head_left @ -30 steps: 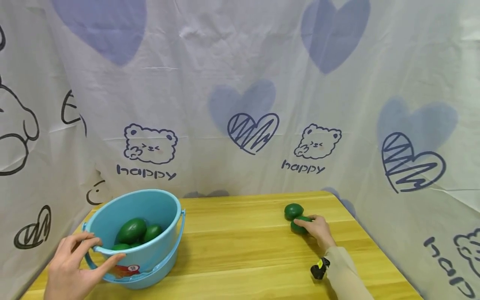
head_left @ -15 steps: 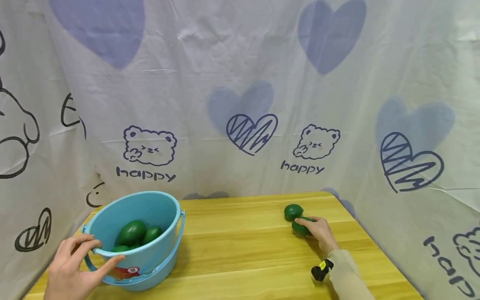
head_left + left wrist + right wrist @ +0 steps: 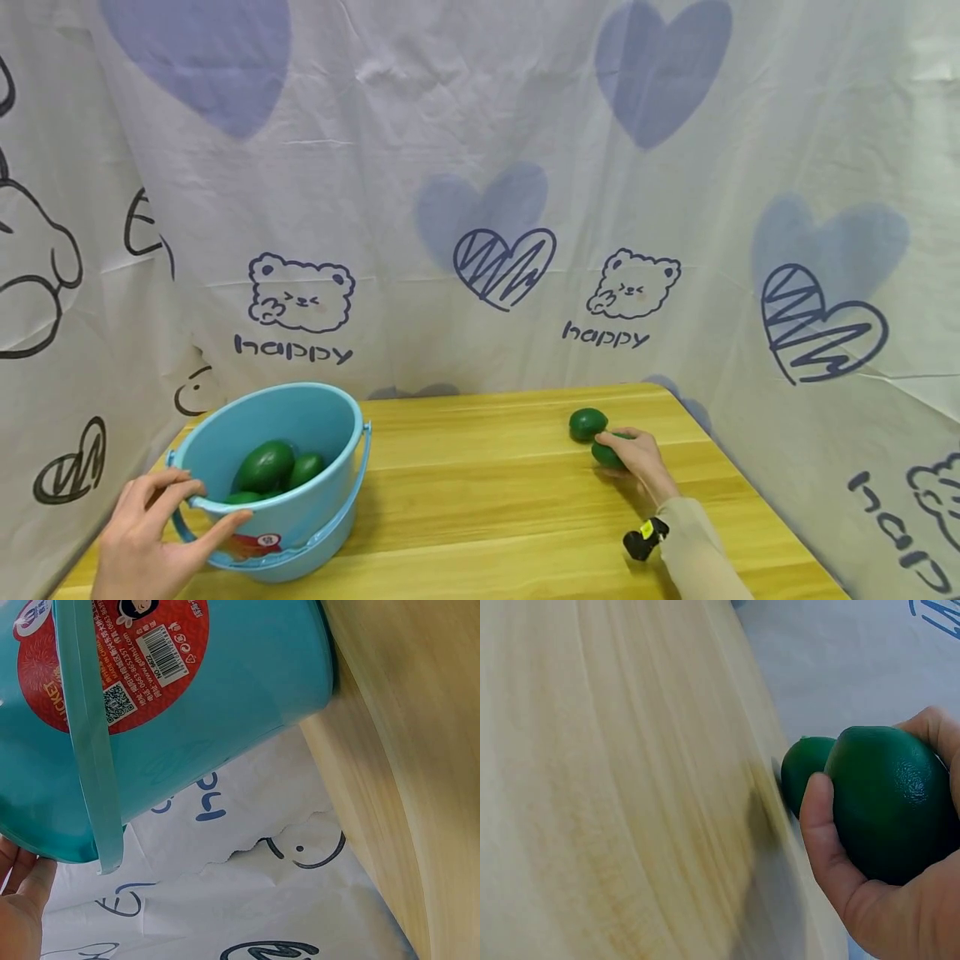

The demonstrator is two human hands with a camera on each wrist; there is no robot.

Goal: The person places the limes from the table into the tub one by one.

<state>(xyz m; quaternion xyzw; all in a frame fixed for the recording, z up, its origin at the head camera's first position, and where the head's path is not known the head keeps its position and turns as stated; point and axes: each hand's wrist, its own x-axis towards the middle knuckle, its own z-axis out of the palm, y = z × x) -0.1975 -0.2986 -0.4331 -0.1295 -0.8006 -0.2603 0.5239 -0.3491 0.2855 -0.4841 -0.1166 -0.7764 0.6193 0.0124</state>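
Note:
A light blue bucket (image 3: 315,517) stands at the left of the table, with several glossy dark green fruits (image 3: 264,467) inside. My left hand (image 3: 146,529) grips its near left rim, fingers over the edge and thumb along the outer wall. In the left wrist view a red label (image 3: 150,656) and the bucket's handle (image 3: 86,750) show on its side. At the right, my right hand (image 3: 637,461) holds a smooth oval green fruit (image 3: 889,802) between thumb and fingers. Just behind it on the table sits another green fruit (image 3: 587,423), partly covered in the right wrist view.
The wooden table (image 3: 465,500) stretches between the bucket and the right hand. White cloth (image 3: 405,350) printed with hearts and bears hangs behind it and along both sides. A small black device (image 3: 645,539) is worn at the right wrist.
My right hand has shifted slightly right with the green fruit, drawing it a little away from the other one. The left hand stays on the bucket rim.

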